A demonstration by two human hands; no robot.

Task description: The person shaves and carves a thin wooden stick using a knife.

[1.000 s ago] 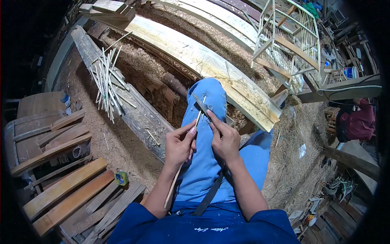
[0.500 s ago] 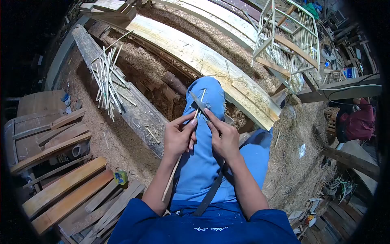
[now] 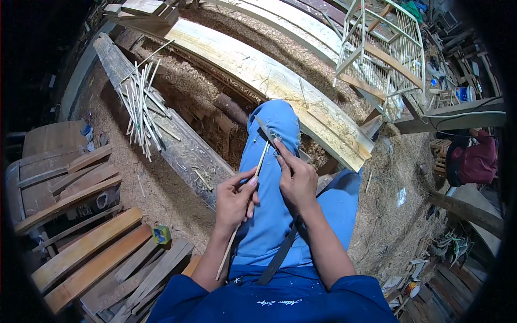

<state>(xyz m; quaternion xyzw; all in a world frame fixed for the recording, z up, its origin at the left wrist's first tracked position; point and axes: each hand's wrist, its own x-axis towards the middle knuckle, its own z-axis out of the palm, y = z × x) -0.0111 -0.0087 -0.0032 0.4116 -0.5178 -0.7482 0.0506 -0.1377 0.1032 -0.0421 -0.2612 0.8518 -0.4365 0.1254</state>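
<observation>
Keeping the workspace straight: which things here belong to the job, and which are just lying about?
In the job, it seems:
thin stick, in the left hand
knife, in the right hand
stick pile on the plank, probably

Apparently just lying about:
boards, lower left
cage, upper right
blue-and-white tub, far right

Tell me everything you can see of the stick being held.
The stick is thin, pale and long, and looks like wood or bamboo. The left hand grips it, hiding its middle. Its upper part slants up over the blue trousers to a tip close to the knife; whether they touch is hard to tell. Its lower part comes out below the hand, runs beside the left forearm and ends near the shirt.
</observation>
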